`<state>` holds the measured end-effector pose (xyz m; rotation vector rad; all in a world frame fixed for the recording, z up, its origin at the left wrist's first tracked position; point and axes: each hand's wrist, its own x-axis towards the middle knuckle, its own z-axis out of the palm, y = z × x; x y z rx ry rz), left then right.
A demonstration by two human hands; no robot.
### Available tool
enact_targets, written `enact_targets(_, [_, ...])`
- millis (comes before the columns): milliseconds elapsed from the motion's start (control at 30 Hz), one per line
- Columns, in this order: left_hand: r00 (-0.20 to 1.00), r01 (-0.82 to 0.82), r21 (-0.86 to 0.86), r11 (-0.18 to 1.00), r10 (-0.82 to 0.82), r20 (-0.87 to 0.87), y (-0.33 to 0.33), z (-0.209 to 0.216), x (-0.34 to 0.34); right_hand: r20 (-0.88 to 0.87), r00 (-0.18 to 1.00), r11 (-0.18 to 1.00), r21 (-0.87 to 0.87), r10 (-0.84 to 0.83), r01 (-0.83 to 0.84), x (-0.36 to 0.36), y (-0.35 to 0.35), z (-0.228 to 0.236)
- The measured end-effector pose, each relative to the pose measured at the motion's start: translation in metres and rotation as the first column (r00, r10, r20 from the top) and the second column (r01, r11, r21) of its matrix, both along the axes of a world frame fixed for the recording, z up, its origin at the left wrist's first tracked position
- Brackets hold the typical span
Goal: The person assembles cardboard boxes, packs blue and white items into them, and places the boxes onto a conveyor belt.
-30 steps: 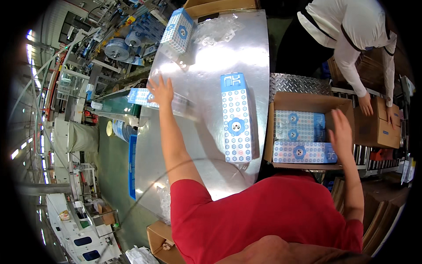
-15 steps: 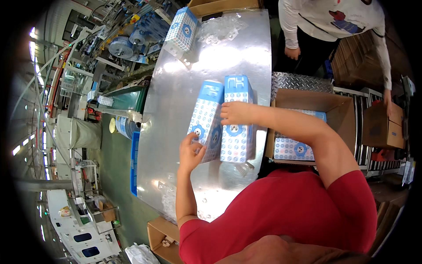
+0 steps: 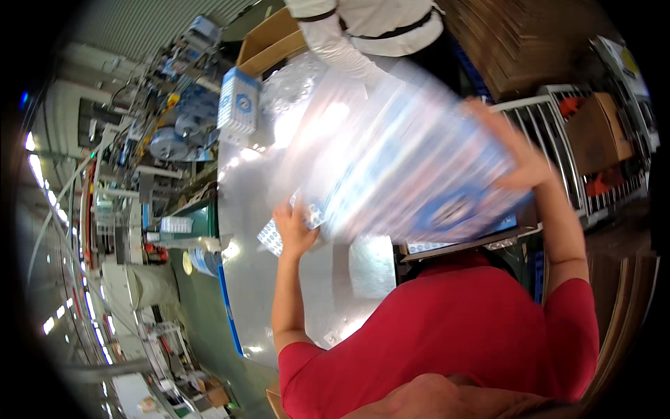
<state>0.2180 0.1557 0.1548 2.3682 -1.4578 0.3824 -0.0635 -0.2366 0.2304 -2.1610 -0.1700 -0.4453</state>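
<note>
A large blue-and-white patterned pack (image 3: pixel 447 202), badly smeared by motion, slants over the right side of the metal table. My right hand (image 3: pixel 520 157) grips its far right end, fingers spread along the edge. My left hand (image 3: pixel 296 227) closes on a smaller-looking, sharp piece of dotted blue-and-white pack (image 3: pixel 270 238) at the left of the blur. Whether that piece belongs to the same pack I cannot tell. Below the blur, an open carton's edge (image 3: pixel 474 246) shows, with dotted packing (image 3: pixel 427 247) inside it.
Another patterned pack (image 3: pixel 238 101) stands at the table's far left, beside crumpled clear film (image 3: pixel 289 84). An open carton (image 3: pixel 269 38) sits behind it. A co-worker in a white top (image 3: pixel 391 28) stands at the far side. A roller conveyor (image 3: pixel 541 133) carries a brown carton (image 3: pixel 597 133) at right.
Two packs lay side by side under my hands; now a blurred pack is raised and swung rightward. My right hand has moved far right. The co-worker appears farther left in view.
</note>
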Motion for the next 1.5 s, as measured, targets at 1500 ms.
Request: enact_targets(1500, [0.772, 0.046, -0.086, 0.995, -0.090, -0.629, -0.234, -0.203, -0.137, -0.732, 0.538, 0.905, -0.287, -0.419, 0.314, -0.121, -0.057, -0.167])
